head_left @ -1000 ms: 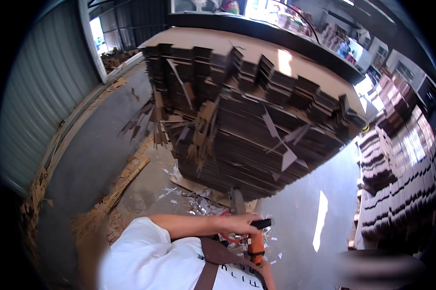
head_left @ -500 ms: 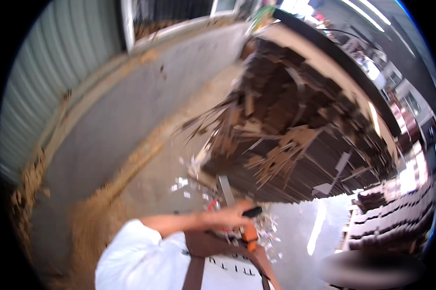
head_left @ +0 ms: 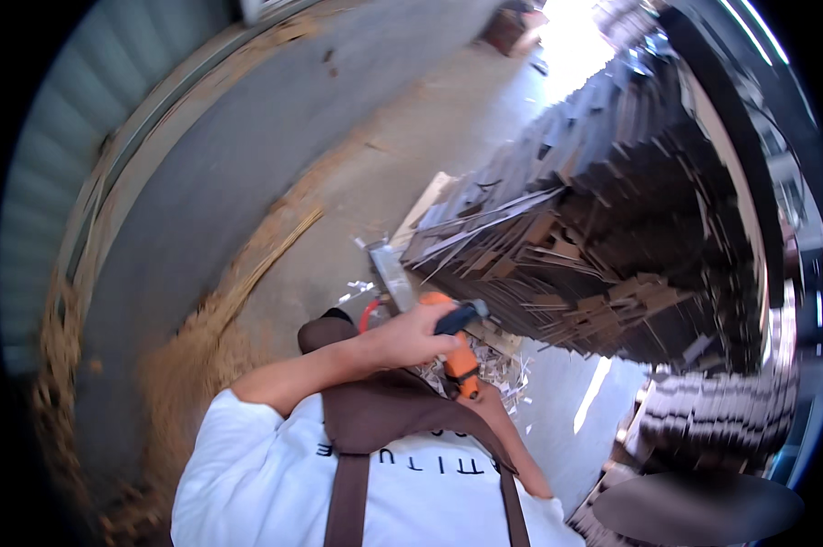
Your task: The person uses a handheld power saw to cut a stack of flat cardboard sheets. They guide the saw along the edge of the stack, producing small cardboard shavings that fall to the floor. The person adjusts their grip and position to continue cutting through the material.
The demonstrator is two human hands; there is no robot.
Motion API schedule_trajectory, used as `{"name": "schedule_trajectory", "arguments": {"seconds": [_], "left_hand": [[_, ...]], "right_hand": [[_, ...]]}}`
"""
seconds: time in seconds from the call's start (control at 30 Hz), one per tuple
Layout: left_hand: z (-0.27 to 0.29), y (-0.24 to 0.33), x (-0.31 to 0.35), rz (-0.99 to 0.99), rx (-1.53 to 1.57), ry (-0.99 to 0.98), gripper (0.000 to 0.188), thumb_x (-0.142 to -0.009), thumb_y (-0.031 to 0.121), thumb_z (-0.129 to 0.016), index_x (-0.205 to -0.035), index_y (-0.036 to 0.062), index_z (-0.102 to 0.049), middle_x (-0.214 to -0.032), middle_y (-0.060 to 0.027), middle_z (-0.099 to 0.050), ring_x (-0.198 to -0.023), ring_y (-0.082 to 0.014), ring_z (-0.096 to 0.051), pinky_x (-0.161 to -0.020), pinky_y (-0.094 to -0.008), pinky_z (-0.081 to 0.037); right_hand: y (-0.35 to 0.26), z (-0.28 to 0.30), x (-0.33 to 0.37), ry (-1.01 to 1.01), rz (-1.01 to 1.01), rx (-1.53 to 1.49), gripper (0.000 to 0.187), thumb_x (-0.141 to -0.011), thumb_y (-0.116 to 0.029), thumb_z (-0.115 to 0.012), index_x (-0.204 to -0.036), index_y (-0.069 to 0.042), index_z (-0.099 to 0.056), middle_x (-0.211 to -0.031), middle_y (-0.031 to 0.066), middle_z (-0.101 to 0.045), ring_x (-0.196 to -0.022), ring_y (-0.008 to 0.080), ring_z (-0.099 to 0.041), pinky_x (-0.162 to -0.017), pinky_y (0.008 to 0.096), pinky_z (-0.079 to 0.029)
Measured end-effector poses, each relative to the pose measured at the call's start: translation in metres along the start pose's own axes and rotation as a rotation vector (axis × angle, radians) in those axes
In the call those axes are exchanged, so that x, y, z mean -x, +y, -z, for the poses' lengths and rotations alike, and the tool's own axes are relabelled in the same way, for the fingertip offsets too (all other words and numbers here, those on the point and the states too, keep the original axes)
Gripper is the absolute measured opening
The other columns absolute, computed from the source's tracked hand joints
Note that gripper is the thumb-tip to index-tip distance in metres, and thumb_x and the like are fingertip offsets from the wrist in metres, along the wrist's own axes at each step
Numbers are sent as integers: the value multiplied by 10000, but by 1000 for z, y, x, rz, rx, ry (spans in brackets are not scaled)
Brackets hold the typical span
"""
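An orange chainsaw (head_left: 462, 365) with black parts is held in front of my body, its flat metal bar (head_left: 390, 272) pointing away and to the left. My left hand (head_left: 416, 335) is wrapped round its front part, beside a black piece. At the rear, my right hand (head_left: 486, 401) closes round the orange handle, its fingers partly hidden. Just beyond the bar stands a large stack of thin dark brown sheets (head_left: 667, 201), with ragged, splintered edges and loose strips hanging from its side. The bar's tip lies close to the stack's lower near corner; contact cannot be told.
A grey low wall (head_left: 184, 173) runs along the left, with sawdust (head_left: 202, 351) heaped at its foot. Pale scraps (head_left: 512, 378) litter the floor by my feet. Another stack of sheets (head_left: 712, 401) stands at the right. A red cable or hose (head_left: 368, 314) curves near my leg.
The view has turned, and the stack now sits further right. My left hand and the chainsaw appear higher in the view. The right hand and my knee have come into sight.
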State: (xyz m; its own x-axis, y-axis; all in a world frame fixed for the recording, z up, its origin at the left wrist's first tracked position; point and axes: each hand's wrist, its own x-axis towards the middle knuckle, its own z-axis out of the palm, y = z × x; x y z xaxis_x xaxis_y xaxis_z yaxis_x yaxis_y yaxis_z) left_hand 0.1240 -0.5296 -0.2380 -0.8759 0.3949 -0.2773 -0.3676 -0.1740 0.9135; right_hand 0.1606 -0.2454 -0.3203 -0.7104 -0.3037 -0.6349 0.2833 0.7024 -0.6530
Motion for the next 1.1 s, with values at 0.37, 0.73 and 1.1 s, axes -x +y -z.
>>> {"name": "schedule_trajectory", "arguments": {"seconds": [0.37, 0.73, 1.1], "left_hand": [[160, 159, -56, -39, -337, -498, 465, -906, 128, -604, -1329, 7, -456, -816, 19, -509, -667, -54, -473, -576, -217, -411], [164, 274, -90, -380, -553, -1258, 570, -880, 140, -617, -1382, 28, -369, -810, -156, -637, -679, -323, -661, -607, -389, -509], [126, 331, -164, -700, -549, -1960, 623, -864, 101, -574, -1388, -61, -277, -858, -199, -627, -660, -406, -629, -559, -462, -527]], "right_hand": [[-170, -78, -70, 412, -127, -177, 398, -770, -306, -752, -1021, -18, -638, -805, 181, -679, -724, 300, -659, -705, 376, -506], [-261, -130, -82, 1213, -80, -507, 294, -726, -137, -726, -968, 3, -637, -840, 129, -703, -768, 210, -681, -701, 373, -523], [-324, -129, -114, 1755, -324, -620, 257, -730, -124, -709, -940, 6, -638, -813, 117, -695, -746, 195, -665, -689, 363, -519]]}}
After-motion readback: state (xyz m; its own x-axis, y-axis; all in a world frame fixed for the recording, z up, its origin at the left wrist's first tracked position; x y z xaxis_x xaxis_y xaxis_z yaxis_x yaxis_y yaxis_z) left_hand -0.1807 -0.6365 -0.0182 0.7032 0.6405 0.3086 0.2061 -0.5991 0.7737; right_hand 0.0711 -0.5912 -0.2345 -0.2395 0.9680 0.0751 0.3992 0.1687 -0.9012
